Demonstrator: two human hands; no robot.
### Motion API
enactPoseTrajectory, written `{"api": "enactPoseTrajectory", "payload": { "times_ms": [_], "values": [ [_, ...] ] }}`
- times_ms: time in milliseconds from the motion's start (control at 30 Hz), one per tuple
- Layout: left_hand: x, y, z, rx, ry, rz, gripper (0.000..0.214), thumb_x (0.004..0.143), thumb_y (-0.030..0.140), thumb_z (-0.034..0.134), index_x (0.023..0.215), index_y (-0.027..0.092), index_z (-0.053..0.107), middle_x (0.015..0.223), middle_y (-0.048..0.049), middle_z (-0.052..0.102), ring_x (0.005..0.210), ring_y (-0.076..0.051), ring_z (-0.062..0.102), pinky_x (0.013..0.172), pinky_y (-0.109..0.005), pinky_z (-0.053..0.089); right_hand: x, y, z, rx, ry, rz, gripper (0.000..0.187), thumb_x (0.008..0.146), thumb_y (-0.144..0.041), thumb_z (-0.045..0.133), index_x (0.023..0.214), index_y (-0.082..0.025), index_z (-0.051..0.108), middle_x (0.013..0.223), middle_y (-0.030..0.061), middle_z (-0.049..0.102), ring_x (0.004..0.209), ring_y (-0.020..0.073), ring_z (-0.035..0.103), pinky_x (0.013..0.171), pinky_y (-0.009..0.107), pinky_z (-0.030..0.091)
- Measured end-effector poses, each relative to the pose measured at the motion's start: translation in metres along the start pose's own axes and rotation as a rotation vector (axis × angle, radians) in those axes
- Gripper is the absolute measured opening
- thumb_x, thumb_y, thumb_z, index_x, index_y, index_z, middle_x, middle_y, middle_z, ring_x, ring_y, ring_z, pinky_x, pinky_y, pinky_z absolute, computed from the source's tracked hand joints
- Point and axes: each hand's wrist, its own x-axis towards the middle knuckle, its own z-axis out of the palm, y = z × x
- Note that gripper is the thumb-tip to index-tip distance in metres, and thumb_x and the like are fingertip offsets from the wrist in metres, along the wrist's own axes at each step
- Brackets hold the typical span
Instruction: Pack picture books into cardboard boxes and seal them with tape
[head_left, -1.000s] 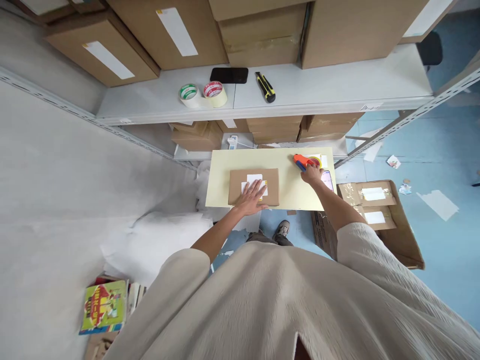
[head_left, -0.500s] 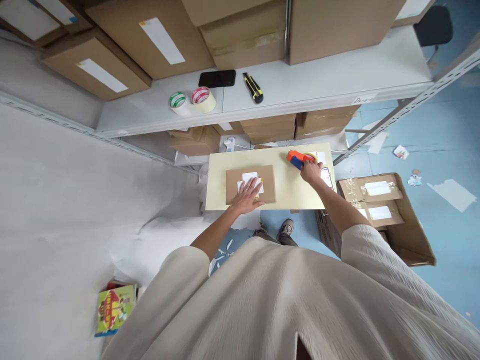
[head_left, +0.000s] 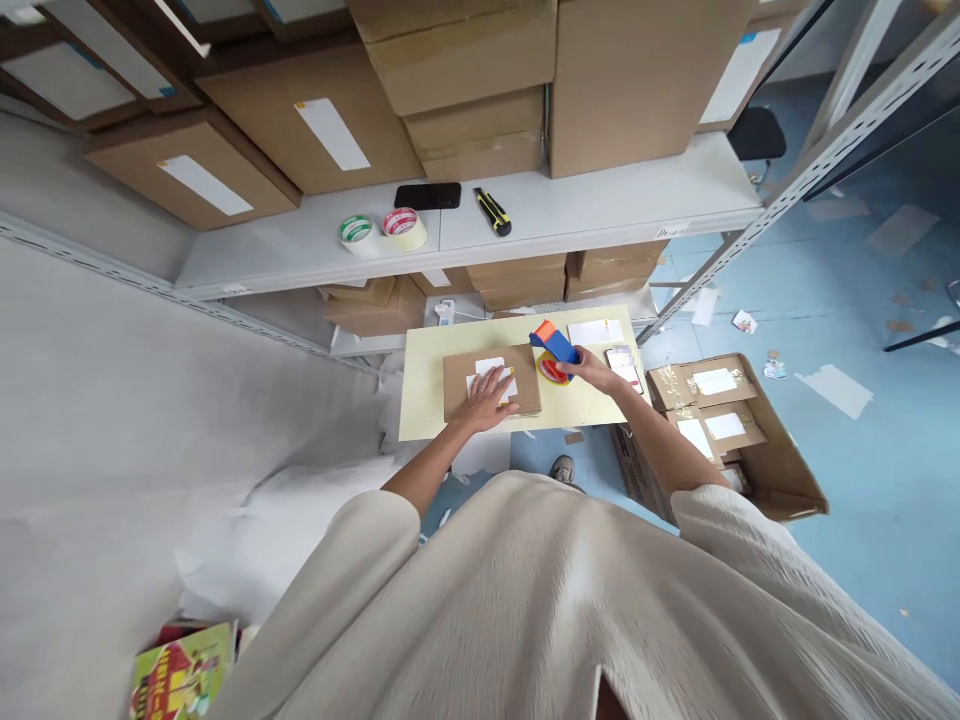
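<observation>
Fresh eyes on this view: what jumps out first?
Probably the orange-and-blue tape dispenser in the right grip, vivid against the pale yellow table. Next, the brown cardboard box to its left, with the left grip spread flat over its white labels. Farther out, a bright green-and-red book at the lower left edge of the picture.

A left hand [head_left: 486, 402] lies flat, fingers spread, on a brown cardboard box [head_left: 455, 385] with white paper labels [head_left: 490, 364], on a pale yellow rectangular counter [head_left: 420, 420]. The right hand [head_left: 592, 368] has a blue-and-orange tape dispenser [head_left: 556, 345] in its grip, by the box's right edge. Beyond, a light grey metal shelf [head_left: 600, 215] carries brown cartons [head_left: 630, 90] and a black-and-yellow box cutter [head_left: 493, 212].
</observation>
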Motion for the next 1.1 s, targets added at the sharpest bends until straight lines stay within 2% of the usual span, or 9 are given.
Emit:
{"api": "enactPoseTrajectory", "payload": {
  "times_ms": [67, 167, 233, 333, 500, 667, 800, 933, 1100],
  "values": [
    [0.013, 0.005, -0.009, -0.186, 0.102, -0.089, 0.056, 0.106, 0.052, 0.067, 0.158, 0.031, 0.066, 0.177, -0.0115, 0.055, 0.17, -0.032, 0.044, 0.141, -0.055, 0.03, -0.006, -0.004, 0.009, -0.056, 0.001, 0.002, 0.073, 0.057, -0.061, 0.103, 0.105, -0.023, 0.063, 0.095, 0.0045, 0.072, 0.09, 0.0271, 0.066, 0.076, 0.039, 0.057],
    [0.038, 0.018, -0.03, -0.574, 0.281, -0.294, 0.039, 0.109, 0.05, 0.064, 0.14, 0.027, 0.074, 0.146, -0.0143, 0.078, 0.138, -0.029, 0.074, 0.118, -0.046, 0.057, -0.015, -0.009, 0.018, -0.116, 0.002, -0.002, 0.073, 0.054, -0.055, 0.105, 0.104, -0.023, 0.062, 0.095, 0.0044, 0.073, 0.087, 0.0245, 0.065, 0.072, 0.037, 0.056],
    [0.051, 0.028, -0.046, -0.774, 0.298, -0.341, 0.031, 0.109, 0.045, 0.065, 0.129, 0.024, 0.074, 0.133, -0.0143, 0.082, 0.119, -0.026, 0.081, 0.104, -0.042, 0.063, -0.02, -0.012, 0.022, -0.13, -0.01, -0.011, 0.071, 0.056, -0.055, 0.103, 0.104, -0.023, 0.061, 0.095, 0.0037, 0.073, 0.086, 0.0236, 0.065, 0.071, 0.035, 0.055],
    [0.06, 0.044, -0.065, -0.912, 0.26, -0.34, 0.024, 0.106, 0.044, 0.07, 0.119, 0.023, 0.073, 0.124, -0.0108, 0.085, 0.107, -0.023, 0.082, 0.096, -0.036, 0.064, -0.026, -0.015, 0.024, -0.16, -0.024, -0.015, 0.069, 0.057, -0.056, 0.101, 0.104, -0.024, 0.061, 0.094, 0.0026, 0.073, 0.086, 0.0226, 0.065, 0.069, 0.032, 0.053],
    [0.06, 0.056, -0.073, -0.984, 0.218, -0.363, 0.022, 0.099, 0.041, 0.079, 0.11, 0.023, 0.072, 0.113, -0.009, 0.086, 0.101, -0.023, 0.083, 0.095, -0.038, 0.064, -0.034, -0.016, 0.024, -0.203, -0.033, -0.012, 0.07, 0.059, -0.06, 0.101, 0.104, -0.024, 0.062, 0.094, 0.0013, 0.072, 0.081, 0.0202, 0.063, 0.064, 0.03, 0.051],
    [0.063, 0.055, -0.068, -1.035, 0.223, -0.378, 0.021, 0.093, 0.036, 0.084, 0.103, 0.023, 0.071, 0.101, -0.0075, 0.084, 0.094, -0.023, 0.082, 0.092, -0.039, 0.064, -0.037, -0.016, 0.024, -0.217, -0.028, -0.024, 0.07, 0.059, -0.065, 0.099, 0.102, -0.025, 0.06, 0.092, -0.001, 0.069, 0.081, 0.0188, 0.061, 0.065, 0.029, 0.05],
    [0.064, 0.054, -0.065, -1.047, 0.208, -0.371, 0.026, 0.087, 0.033, 0.09, 0.1, 0.023, 0.07, 0.1, -0.0081, 0.084, 0.096, -0.024, 0.081, 0.091, -0.039, 0.064, -0.037, -0.018, 0.026, -0.269, -0.031, -0.013, 0.073, 0.058, -0.069, 0.098, 0.101, -0.026, 0.058, 0.09, -0.0015, 0.068, 0.079, 0.0184, 0.059, 0.064, 0.029, 0.048],
    [0.065, 0.049, -0.063, -0.99, 0.196, -0.384, 0.036, 0.078, 0.025, 0.094, 0.103, 0.023, 0.068, 0.095, -0.0062, 0.081, 0.092, -0.023, 0.078, 0.088, -0.039, 0.063, -0.04, -0.024, 0.026, -0.367, -0.018, -0.03, 0.073, 0.062, -0.073, 0.096, 0.103, -0.027, 0.059, 0.094, -0.0003, 0.071, 0.082, 0.0195, 0.061, 0.067, 0.03, 0.05],
    [0.072, 0.045, -0.06, -0.839, 0.206, -0.46, 0.052, 0.074, 0.02, 0.093, 0.114, 0.026, 0.059, 0.086, 0.0024, 0.073, 0.076, -0.019, 0.07, 0.075, -0.032, 0.056, -0.047, -0.031, 0.023, -0.585, 0.024, -0.015, 0.064, 0.074, -0.074, 0.093, 0.105, -0.029, 0.059, 0.092, 0.0028, 0.074, 0.087, 0.0251, 0.069, 0.076, 0.034, 0.052]
  ]
}}
